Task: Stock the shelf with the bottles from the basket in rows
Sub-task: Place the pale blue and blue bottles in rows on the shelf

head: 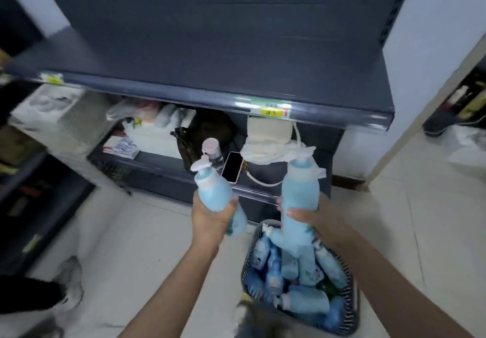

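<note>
Basket [353, 287] on the floor [157, 245] holds bottles [305, 266] (heaped, mostly lying). Above it, left hand [210, 219] grips a tilted bottle [213, 193]; right hand [313, 215] grips an upright bottle [299, 187], before the shelf [210, 85].

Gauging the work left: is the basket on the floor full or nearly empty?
Mostly full: blue bottles lie heaped on their sides to about the rim of the basket.
</note>
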A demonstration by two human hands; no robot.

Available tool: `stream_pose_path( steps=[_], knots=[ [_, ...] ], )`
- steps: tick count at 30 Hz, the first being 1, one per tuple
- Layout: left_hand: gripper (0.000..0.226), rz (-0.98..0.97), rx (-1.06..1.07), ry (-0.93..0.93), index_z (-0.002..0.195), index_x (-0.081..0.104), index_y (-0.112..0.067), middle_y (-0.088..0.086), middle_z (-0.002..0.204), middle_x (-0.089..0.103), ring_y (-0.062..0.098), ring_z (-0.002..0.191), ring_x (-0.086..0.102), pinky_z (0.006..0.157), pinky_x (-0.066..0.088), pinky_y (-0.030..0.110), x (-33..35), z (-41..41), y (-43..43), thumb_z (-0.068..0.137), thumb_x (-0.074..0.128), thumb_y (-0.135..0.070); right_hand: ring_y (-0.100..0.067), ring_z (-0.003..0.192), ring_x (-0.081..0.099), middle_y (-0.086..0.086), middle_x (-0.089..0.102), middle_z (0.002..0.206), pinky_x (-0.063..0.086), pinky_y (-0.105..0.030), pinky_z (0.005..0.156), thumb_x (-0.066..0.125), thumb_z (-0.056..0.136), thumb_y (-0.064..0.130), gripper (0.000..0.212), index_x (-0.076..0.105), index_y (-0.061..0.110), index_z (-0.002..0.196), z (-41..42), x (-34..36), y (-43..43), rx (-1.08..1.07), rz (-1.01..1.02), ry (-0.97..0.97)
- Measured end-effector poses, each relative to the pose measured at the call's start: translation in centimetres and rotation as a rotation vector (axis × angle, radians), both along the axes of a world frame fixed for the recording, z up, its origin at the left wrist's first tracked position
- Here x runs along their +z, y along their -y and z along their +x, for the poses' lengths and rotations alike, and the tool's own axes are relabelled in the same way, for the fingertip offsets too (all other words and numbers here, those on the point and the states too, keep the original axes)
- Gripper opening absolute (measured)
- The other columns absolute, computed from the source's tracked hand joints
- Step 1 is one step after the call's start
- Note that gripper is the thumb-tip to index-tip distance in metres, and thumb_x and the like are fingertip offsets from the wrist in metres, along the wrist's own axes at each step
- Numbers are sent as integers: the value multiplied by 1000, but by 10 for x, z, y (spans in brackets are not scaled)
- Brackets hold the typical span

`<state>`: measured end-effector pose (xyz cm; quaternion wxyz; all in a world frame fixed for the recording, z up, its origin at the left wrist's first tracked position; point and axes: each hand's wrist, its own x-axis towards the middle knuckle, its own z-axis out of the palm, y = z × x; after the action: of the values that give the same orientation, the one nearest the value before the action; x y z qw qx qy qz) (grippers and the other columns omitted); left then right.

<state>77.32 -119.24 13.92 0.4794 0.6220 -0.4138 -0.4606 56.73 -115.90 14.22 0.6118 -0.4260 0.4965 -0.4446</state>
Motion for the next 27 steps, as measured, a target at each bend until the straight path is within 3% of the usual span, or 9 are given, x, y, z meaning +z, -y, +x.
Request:
stream_pose_path(
  steps=[4, 6, 9, 13, 17, 21, 24, 27],
  knots=[
    [68, -100, 61, 9, 114, 49, -13, 2, 97, 59, 13, 84, 58, 65, 49, 22, 57, 52, 8, 60, 88, -23, -22, 80, 64, -4, 70, 86, 55, -39, 69, 76, 51, 26, 46, 64, 10, 93, 23, 58, 22, 7, -174, 29],
    [71, -138, 122, 28, 113, 49, -16, -1, 95, 59, 12, 84, 58, 68, 48, 23, 78, 77, 16, 56, 89, -28, -22, 81, 65, -3, 71, 87, 54, -42, 72, 77, 50, 28, 52, 62, 10, 96, 43, 77, 39, -1, -223, 5],
    [59, -178, 214, 13, 110, 47, -20, -2, 94, 58, 9, 82, 57, 69, 48, 24, 99, 112, 36, 64, 85, -18, -21, 80, 67, -3, 72, 86, 55, -39, 70, 83, 42, 34, 68, 60, 8, 101, 84, 104, 71, 43, -277, -43],
    [58, -255, 237, 24, 108, 50, -17, 2, 95, 61, 16, 83, 59, 68, 47, 28, 116, 168, 79, 62, 87, -17, -17, 78, 68, -3, 71, 85, 55, -34, 69, 78, 43, 35, 65, 61, 10, 101, 153, 127, 123, 44, -317, -36],
    [49, -337, 201, 59, 103, 51, -20, 0, 92, 61, 10, 80, 58, 64, 46, 21, 140, 228, 135, 66, 83, -15, -14, 75, 66, 1, 70, 84, 54, -29, 65, 79, 42, 38, 72, 58, 8, 105, 228, 144, 183, -22, -355, -38],
    [47, -392, 186, 76, 94, 50, -25, -1, 89, 59, 7, 76, 57, 63, 46, 21, 160, 282, 191, 65, 84, -11, -21, 85, 66, -5, 69, 95, 53, -33, 70, 80, 38, 42, 80, 59, 12, 108, 286, 155, 238, -94, -353, -27],
    [49, -390, 194, 101, 100, 51, -18, -2, 89, 59, 10, 77, 56, 61, 44, 20, 169, 313, 233, 65, 84, -12, -19, 83, 65, -3, 69, 92, 51, -29, 66, 81, 38, 40, 73, 60, 16, 104, 315, 160, 276, -118, -340, -38],
    [46, -397, 210, 120, 92, 49, -21, -6, 85, 56, 7, 75, 54, 59, 42, 18, 171, 333, 277, 64, 84, -12, -14, 77, 64, 1, 67, 86, 49, -25, 63, 82, 40, 33, 63, 60, 21, 98, 335, 163, 316, -137, -339, -47]
  ],
)
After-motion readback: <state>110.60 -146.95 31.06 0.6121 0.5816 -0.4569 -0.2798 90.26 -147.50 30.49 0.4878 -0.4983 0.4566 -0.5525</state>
